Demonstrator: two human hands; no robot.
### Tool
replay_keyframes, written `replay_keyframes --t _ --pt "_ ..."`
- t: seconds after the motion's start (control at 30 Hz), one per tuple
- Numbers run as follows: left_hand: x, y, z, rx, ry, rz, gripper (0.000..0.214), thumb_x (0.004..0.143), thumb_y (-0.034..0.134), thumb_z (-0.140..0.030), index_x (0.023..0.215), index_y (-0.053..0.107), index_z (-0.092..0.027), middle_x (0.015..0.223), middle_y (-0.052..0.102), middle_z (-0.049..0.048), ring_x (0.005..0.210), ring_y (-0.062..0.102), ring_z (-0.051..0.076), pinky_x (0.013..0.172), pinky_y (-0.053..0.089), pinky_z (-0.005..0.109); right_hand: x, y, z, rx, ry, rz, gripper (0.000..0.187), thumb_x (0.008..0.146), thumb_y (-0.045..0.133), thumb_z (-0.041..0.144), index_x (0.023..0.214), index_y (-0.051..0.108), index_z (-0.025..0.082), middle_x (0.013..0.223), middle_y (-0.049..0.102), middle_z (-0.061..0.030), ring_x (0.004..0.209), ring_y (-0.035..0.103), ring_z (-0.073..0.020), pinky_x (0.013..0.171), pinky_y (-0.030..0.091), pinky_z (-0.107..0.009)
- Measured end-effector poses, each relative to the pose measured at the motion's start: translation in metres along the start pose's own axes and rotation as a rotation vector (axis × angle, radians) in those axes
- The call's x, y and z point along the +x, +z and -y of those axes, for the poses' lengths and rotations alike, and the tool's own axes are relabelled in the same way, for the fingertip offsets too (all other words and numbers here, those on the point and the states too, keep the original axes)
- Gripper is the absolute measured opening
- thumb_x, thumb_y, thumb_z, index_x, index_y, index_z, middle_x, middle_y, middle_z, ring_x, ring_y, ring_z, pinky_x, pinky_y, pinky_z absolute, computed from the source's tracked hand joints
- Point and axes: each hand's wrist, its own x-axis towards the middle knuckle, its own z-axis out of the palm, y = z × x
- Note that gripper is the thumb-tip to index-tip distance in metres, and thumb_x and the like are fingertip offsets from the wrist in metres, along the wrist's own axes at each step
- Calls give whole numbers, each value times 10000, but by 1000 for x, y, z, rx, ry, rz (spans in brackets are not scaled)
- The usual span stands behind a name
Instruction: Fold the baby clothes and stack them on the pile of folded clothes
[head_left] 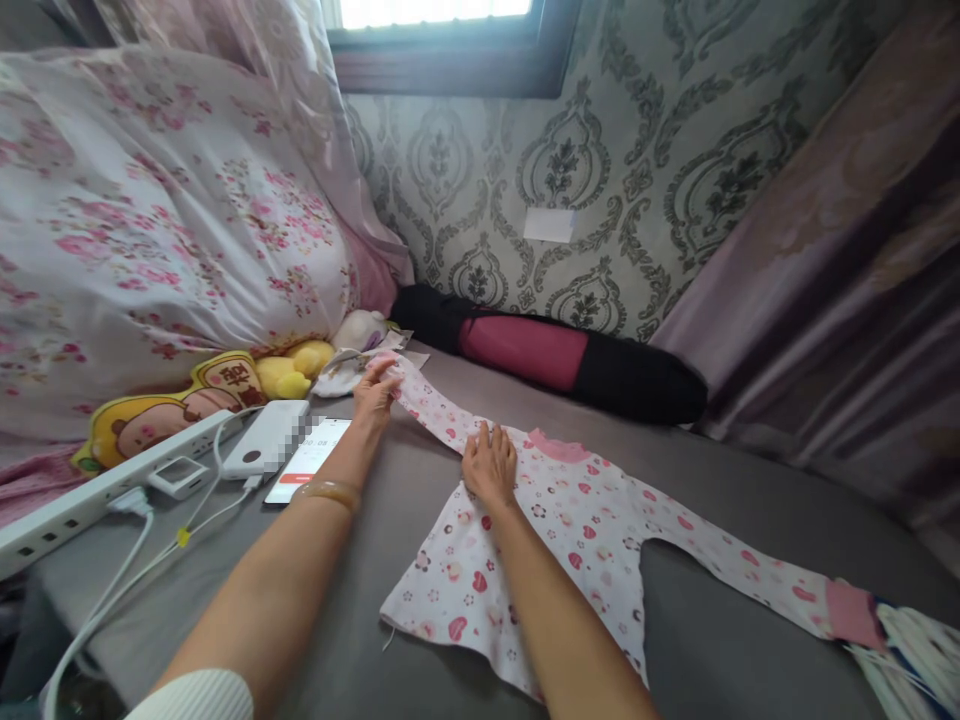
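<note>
A small long-sleeved shirt, white with pink hearts and flowers, lies spread on the grey surface, its pink collar facing the wall. My left hand has its fingers closed on the pink cuff of the left-hand sleeve, which stretches out toward the upper left. Flat near that sleeve's shoulder rests my right hand, fingers extended on the fabric. The other sleeve reaches to the right and ends in a pink cuff.
Left of my arm are a phone, a white power bank and a power strip with cables. Plush toys lie behind them. A black and dark-pink long bag runs along the wall. White cords lie at the right edge.
</note>
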Motion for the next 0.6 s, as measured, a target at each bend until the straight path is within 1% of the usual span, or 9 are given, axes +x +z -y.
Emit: replay_keyframes --t 0.07,0.1,0.17,0.27,0.37,0.43,0.5,0.57,0.6 --pt "7 -4 1 29 2 -8 518 484 605 -172 996 682 -173 993 669 45 757 602 159 580 477 223 0 1 0 -1 0 -15 551 974 270 399 1459 357 152 1497 347 -146 1392 250 -263 1112 131 -390" --pt "9 -6 2 89 20 -14 518 489 572 -164 994 687 -164 1008 674 49 792 608 171 610 489 233 0 1 1 0 0 -21 553 974 271 404 1457 360 151 1497 346 -147 1392 249 -264 1112 127 -391" --pt "14 -13 5 303 98 5 505 502 517 -158 973 700 -149 1008 684 51 878 614 204 714 509 266 0 1 1 4 -1 -21 553 973 271 412 1451 374 154 1500 340 -147 1391 247 -265 1112 123 -396" --pt "18 -19 8 693 215 163 481 534 481 -152 956 713 -144 1030 684 60 1001 599 247 884 482 325 -1 2 2 18 1 -22 548 967 282 423 1440 396 170 1507 330 -138 1390 241 -270 1109 131 -409" --pt "14 -20 9 948 255 310 417 579 512 -142 943 715 -139 1118 645 109 1106 555 292 992 420 381 -3 2 2 35 7 -30 546 960 300 434 1437 401 188 1512 325 -125 1393 234 -269 1107 143 -414" --pt "7 -17 8 1097 269 341 370 633 569 -167 973 712 -145 1238 573 149 1210 475 351 1048 356 448 -4 0 2 57 7 -18 547 961 300 440 1436 402 190 1515 319 -127 1397 226 -267 1110 143 -417" --pt "-5 -14 3 1274 317 338 390 688 627 -228 1069 687 -168 1398 432 171 1335 312 413 1087 256 533 -2 -4 1 96 9 18 559 963 302 453 1443 388 179 1523 302 -133 1409 202 -267 1119 131 -422" --pt "-20 -9 -5 1419 387 312 461 721 665 -290 1170 636 -195 1505 274 176 1405 122 440 1086 164 603 1 -11 -2 158 9 94 579 963 308 467 1457 358 170 1534 278 -132 1422 177 -265 1132 117 -430" --pt "-28 -7 -10 1463 421 306 487 733 672 -313 1204 611 -202 1528 226 180 1416 65 439 1078 141 623 3 -17 -4 203 8 142 579 967 302 462 1461 347 163 1536 275 -129 1425 179 -258 1138 121 -428"
